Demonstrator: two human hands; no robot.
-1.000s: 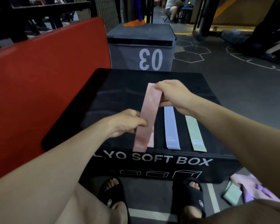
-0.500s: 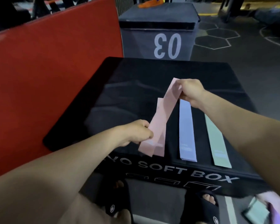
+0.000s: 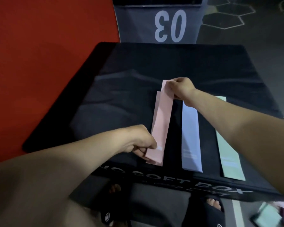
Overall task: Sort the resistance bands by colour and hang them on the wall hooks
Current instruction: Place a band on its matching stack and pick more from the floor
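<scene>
My left hand (image 3: 143, 141) pinches the pink band's (image 3: 161, 122) near end, right hand (image 3: 179, 88) its far end, over another pink one. Uneven release could skew it toward the lilac band (image 3: 190, 136).

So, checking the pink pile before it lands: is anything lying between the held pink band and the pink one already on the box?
Nothing visible. The held pink resistance band partly overlaps the paler pink band beneath it, both hands gripping its ends.
</scene>
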